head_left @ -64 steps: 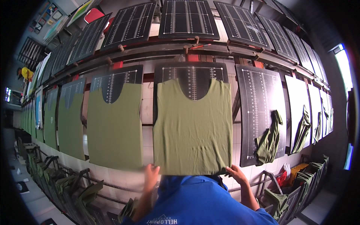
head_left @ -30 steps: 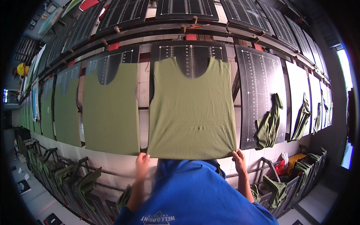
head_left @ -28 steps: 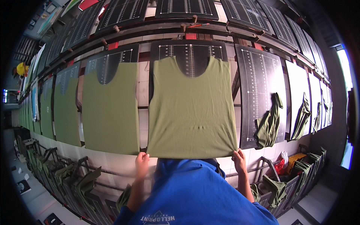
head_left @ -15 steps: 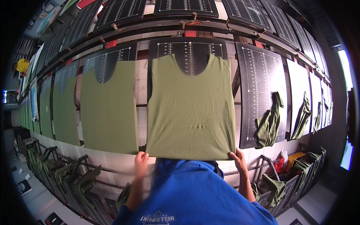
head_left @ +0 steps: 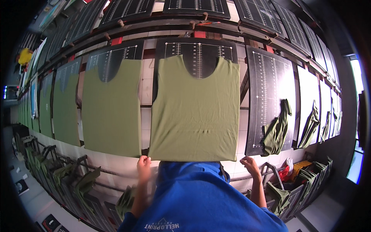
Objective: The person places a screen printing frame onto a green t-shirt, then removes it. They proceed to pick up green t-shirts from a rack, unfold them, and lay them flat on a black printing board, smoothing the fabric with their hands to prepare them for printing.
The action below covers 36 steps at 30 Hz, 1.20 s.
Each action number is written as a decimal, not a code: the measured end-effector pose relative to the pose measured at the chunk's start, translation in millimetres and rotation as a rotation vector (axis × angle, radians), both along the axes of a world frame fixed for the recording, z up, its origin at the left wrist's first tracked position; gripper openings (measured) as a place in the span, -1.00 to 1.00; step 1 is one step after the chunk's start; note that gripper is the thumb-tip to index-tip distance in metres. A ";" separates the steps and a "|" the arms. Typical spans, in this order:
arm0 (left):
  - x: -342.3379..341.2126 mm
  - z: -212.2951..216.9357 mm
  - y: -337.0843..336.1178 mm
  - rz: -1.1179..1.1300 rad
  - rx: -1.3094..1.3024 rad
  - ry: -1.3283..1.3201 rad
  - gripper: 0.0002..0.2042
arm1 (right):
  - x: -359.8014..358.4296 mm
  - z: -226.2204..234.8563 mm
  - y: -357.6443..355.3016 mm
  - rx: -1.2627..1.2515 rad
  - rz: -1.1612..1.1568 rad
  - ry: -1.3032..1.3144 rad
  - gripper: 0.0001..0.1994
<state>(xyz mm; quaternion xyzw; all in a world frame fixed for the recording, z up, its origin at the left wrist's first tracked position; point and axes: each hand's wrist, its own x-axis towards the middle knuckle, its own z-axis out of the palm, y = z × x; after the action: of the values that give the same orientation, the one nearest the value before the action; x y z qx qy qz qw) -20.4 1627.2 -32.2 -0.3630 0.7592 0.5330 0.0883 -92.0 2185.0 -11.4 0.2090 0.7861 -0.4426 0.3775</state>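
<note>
A green sleeveless shirt panel [head_left: 195, 116] with a scooped neckline lies over a black marked board [head_left: 197, 48] in front of me. A few small creases run across its lower middle. My left hand [head_left: 144, 164] is at its near left corner, fingertips pinched together on the hem. Just beyond the near right corner is my right hand [head_left: 252, 168], its fingers loosely bent and a small gap between them and the fabric. It holds nothing.
Similar green panels [head_left: 112, 112] lie smooth on boards to the left. On the boards to the right are bunched green pieces [head_left: 277, 131]. A dark rail [head_left: 162, 23] crosses behind, with a red pencil-like stick [head_left: 208, 23] on it. Racks with draped green cloth [head_left: 87, 185] stand near me.
My right hand has let go of the near right corner and moved slightly right, away from it. The left hand stays at the left corner. The whole view has shifted slightly.
</note>
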 end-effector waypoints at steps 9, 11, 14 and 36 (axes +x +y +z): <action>-76.2 28.2 16.3 -0.191 -0.382 0.226 -0.84 | -80.6 37.8 -115.3 0.606 0.229 0.718 -0.52; -143.4 25.4 20.5 -0.222 -0.487 0.351 -0.78 | -114.3 35.0 -168.8 0.294 0.535 0.876 -0.42; -245.8 20.8 21.7 -0.229 -0.521 0.480 -0.75 | -164.5 11.1 -205.6 0.057 1.207 0.981 -0.28; -466.1 6.1 -8.4 -0.498 -0.356 0.198 -0.76 | -378.3 -19.0 -332.2 0.114 1.333 1.205 -0.13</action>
<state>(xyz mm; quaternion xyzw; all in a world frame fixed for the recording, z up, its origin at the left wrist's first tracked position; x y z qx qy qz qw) -486.5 1618.9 -26.2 -0.1222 0.9108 0.3868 0.0768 -470.2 1852.8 -30.4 -0.5394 0.8297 -0.1266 0.0686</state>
